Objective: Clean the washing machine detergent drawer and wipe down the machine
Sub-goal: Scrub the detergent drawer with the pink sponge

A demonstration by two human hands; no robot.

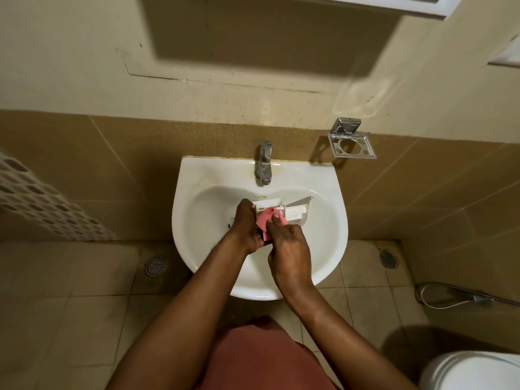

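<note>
A white plastic detergent drawer (292, 211) lies in the bowl of the white washbasin (329, 235). My left hand (246, 226) grips the drawer's left end and holds it steady. My right hand (289, 249) presses a pink cloth (267, 219) into the drawer's middle compartment, fingers closed on the cloth. The near end of the drawer is hidden behind both hands.
A chrome tap (264, 162) stands at the back of the basin, not visibly running. A metal soap holder (351, 143) hangs on the wall to the right. A white perforated basket (42, 198) is at left, a toilet (472, 370) at lower right, a spray hose (455, 298) beside it.
</note>
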